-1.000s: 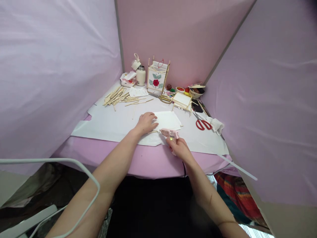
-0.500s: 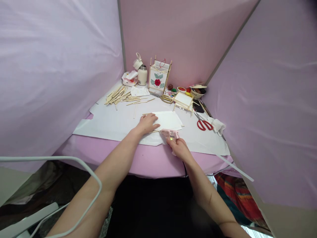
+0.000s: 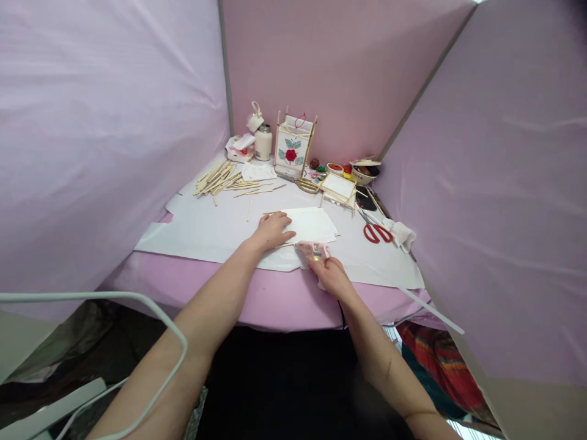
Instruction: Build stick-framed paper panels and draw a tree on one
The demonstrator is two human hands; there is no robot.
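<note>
White paper [image 3: 314, 224] laid lengthwise left to right, left end covered by open left hand [image 3: 274, 229]. Glue gun [image 3: 315, 249] gripped in right hand [image 3: 334, 274], nozzle pointed left, beside paper's near edge.

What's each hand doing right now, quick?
Left hand: open, resting on the white sheet.
Right hand: closed, holding the pink glue gun.

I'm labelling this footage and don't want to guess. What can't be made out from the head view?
All in the head view:
- Trigger of the pink glue gun: hidden by the right hand.
- Whether the gun touches the wooden stick: too small to tell.
- Part of the white sheet: covered by the left hand.
- White tube: cut off by the left edge.
</note>
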